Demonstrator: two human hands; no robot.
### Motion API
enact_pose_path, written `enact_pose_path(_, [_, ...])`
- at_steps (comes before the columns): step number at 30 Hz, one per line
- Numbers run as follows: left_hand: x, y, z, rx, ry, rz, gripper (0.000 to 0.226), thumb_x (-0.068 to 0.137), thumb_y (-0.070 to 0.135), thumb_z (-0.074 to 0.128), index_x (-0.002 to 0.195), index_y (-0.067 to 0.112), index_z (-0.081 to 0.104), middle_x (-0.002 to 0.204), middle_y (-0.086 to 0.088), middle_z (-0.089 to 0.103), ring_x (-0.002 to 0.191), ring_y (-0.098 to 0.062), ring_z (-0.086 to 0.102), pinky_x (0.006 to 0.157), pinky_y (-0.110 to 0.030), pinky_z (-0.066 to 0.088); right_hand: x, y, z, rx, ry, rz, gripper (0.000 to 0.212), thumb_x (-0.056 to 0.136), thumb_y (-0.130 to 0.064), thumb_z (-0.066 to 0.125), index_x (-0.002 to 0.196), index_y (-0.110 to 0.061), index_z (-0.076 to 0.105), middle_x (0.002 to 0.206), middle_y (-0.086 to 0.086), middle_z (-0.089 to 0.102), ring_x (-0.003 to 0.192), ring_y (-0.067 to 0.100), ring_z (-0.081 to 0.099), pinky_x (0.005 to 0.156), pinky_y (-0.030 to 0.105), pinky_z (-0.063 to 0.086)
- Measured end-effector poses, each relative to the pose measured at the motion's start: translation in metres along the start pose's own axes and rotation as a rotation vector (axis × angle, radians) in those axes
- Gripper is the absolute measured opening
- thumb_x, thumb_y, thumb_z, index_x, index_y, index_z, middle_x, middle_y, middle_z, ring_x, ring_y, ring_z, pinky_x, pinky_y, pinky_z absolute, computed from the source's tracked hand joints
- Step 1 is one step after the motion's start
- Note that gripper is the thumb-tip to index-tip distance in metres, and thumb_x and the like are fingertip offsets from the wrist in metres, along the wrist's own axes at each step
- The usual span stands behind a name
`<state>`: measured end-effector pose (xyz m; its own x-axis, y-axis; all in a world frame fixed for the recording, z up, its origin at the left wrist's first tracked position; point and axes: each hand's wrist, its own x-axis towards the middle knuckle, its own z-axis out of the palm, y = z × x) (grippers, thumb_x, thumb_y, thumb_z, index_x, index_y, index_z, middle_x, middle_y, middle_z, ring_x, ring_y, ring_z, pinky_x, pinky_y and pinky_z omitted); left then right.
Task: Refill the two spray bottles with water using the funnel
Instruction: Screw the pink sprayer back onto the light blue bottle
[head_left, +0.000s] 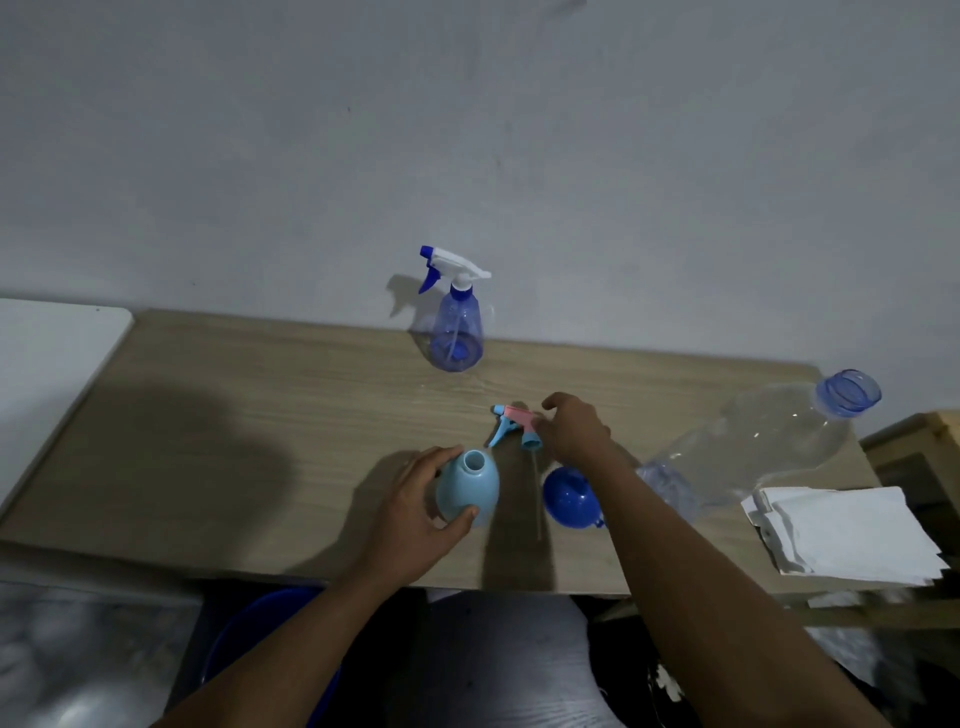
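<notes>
A light blue spray bottle stands upright near the table's front edge with its neck uncapped, and my left hand is wrapped around its body. Its pink and blue trigger head lies on the wood just behind it. My right hand rests on the right end of that head, fingers curled at it. A dark blue funnel lies on the table partly under my right forearm. A clear blue spray bottle with a white and blue trigger stands capped by the wall.
A large clear plastic water bottle with a blue cap stands at the right. A stack of white paper napkins lies at the table's right front corner. A blue bucket sits below the table edge.
</notes>
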<state>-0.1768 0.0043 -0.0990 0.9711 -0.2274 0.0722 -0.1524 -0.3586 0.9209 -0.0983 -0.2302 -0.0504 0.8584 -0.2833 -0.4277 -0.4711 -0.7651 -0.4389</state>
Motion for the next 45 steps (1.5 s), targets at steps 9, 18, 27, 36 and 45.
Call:
enact_pose_path(9, [0.005,-0.013,0.007,-0.023,0.011,0.008,0.074,0.066,0.024,0.087,0.132,0.026,0.052,0.132,0.02,0.051,0.123,-0.014,0.053,0.091,-0.049,0.055,0.032,-0.012,0.015,-0.109,-0.133,-0.003,0.038,0.084,-0.014,0.072,0.119,-0.003,0.064,0.117,0.02,0.069,0.107,0.035,0.066,0.077,0.03,0.046])
enact_pose_path(18, [0.007,-0.026,0.017,-0.033,-0.081,-0.057,0.09,0.067,0.02,0.086,0.144,0.026,0.039,0.146,0.011,0.045,0.136,-0.012,0.045,0.1,-0.054,0.05,0.03,-0.003,0.018,0.409,-0.009,-0.058,0.03,0.082,-0.014,0.075,0.107,-0.016,0.058,0.094,0.01,0.07,0.077,0.022,0.066,0.078,0.041,0.057])
enact_pose_path(27, [0.004,-0.001,0.008,-0.065,-0.074,-0.01,0.099,0.058,0.025,0.089,0.144,0.032,0.04,0.138,0.013,0.05,0.126,-0.011,0.052,0.099,-0.04,0.051,-0.027,-0.022,-0.043,0.893,0.054,-0.172,0.034,0.097,-0.012,0.061,0.13,-0.01,0.05,0.11,0.013,0.068,0.076,0.011,0.065,0.056,0.014,0.049])
enact_pose_path(36, [-0.023,0.077,-0.011,-0.25,0.094,0.161,0.088,0.07,0.053,0.074,0.145,0.053,0.028,0.143,0.022,0.043,0.124,-0.011,0.054,0.092,-0.029,0.053,-0.109,-0.064,-0.137,1.131,0.282,-0.365,0.035,0.096,-0.027,0.064,0.129,-0.023,0.053,0.099,0.001,0.076,0.086,0.014,0.068,0.077,0.032,0.046])
enact_pose_path(45, [-0.034,0.161,-0.024,-0.317,0.163,0.357,0.079,0.077,0.054,0.071,0.145,0.05,0.032,0.148,0.013,0.045,0.128,-0.014,0.054,0.094,-0.024,0.051,-0.208,-0.126,-0.211,1.107,0.538,-0.746,0.038,0.097,-0.025,0.064,0.13,-0.022,0.046,0.091,-0.003,0.076,0.087,0.01,0.072,0.075,0.018,0.052])
